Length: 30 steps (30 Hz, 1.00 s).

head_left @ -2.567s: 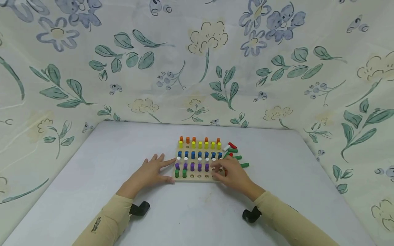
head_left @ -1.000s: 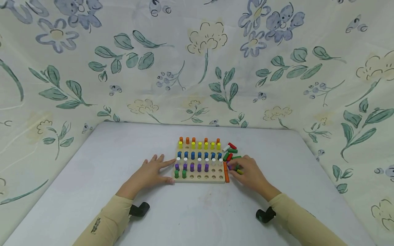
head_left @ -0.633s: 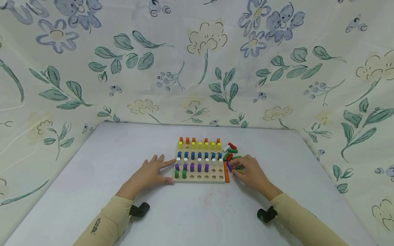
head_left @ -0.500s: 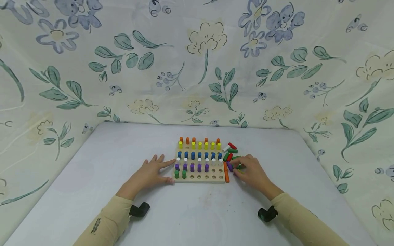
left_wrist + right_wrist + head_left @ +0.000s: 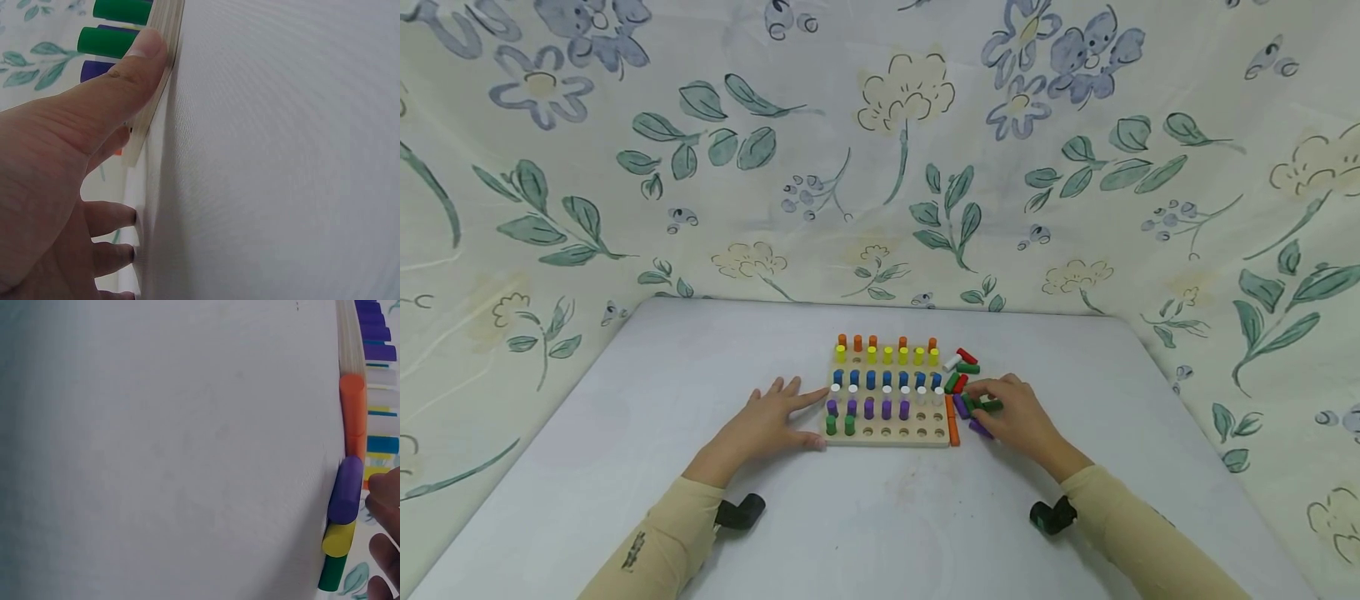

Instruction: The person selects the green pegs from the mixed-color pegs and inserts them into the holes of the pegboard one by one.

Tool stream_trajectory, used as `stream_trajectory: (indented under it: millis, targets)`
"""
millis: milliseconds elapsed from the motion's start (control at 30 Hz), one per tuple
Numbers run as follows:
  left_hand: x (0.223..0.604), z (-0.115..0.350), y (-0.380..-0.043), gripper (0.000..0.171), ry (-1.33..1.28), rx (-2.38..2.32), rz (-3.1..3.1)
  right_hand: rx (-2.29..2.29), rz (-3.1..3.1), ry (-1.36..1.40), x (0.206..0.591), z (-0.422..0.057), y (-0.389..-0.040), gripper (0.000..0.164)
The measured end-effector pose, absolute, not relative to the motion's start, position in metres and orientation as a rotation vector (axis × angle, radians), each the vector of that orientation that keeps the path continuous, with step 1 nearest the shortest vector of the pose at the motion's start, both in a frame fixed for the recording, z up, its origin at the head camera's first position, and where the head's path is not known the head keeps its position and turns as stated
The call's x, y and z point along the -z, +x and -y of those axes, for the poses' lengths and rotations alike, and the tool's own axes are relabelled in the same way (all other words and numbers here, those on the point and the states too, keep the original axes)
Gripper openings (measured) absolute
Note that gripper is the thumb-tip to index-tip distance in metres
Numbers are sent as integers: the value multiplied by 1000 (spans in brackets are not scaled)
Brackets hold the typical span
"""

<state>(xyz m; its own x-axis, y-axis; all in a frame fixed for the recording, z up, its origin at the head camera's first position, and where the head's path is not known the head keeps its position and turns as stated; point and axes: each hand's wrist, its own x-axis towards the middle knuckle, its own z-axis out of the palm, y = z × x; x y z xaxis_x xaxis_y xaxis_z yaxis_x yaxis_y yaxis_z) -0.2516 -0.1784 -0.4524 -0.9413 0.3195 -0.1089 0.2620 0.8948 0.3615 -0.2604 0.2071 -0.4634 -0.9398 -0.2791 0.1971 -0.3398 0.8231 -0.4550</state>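
A pale wooden pegboard (image 5: pixel 895 443) stands in the middle of the table with rows of orange, yellow, blue, white, purple and green pegs upright in it. My left hand (image 5: pixel 773 417) lies spread at its left side; in the left wrist view the thumb (image 5: pixel 147 47) rests against the board's edge beside green pegs (image 5: pixel 106 42). At the right of the board my right hand (image 5: pixel 1018 421) is over loose pegs, thumb and forefinger apart. A green peg (image 5: pixel 992 406) shows between them, and a purple peg (image 5: pixel 980 428) lies by the thumb. What the fingertips touch is partly hidden.
Orange pegs (image 5: pixel 952 421) lie along the board's right edge. Beyond my right hand are loose red (image 5: pixel 966 356), white (image 5: pixel 952 363) and green pegs (image 5: pixel 967 368). In the right wrist view a yellow peg (image 5: pixel 338 539) lies behind a purple one. Several front-row holes (image 5: pixel 903 432) are bare.
My right hand has gone from the board to the loose pegs, then shifted slightly right. A purple peg now shows by the thumb, where a yellow one showed. The left hand stays put.
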Motion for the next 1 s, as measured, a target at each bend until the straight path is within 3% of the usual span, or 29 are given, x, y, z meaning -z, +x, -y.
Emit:
stream_trajectory:
  millis: [1000]
  targets:
    - [452, 179, -251, 89, 449, -518, -2884, -593, 2991, 459, 461, -202, -262, 45]
